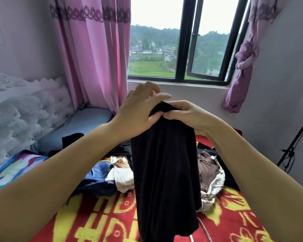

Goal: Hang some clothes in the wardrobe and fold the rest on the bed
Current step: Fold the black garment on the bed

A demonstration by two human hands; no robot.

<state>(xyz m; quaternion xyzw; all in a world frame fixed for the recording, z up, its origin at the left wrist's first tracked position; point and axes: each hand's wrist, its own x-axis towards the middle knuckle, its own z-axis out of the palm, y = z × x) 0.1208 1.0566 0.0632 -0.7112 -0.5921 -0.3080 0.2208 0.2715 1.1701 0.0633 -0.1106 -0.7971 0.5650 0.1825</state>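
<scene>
Rear wall [164, 91] pale, fitted with a dark-framed window [185, 41]; one casement stands ajar. Overcast daylight enters; green fields, houses and wooded hills visible outside. Pink curtain [93, 55] with a patterned band hangs at the window's left side. Purple curtain [243, 67], knotted, hangs at its right. Grey tufted headboard [24, 109] against the left wall. Black stand [294, 142] against the right wall [287, 84].
</scene>
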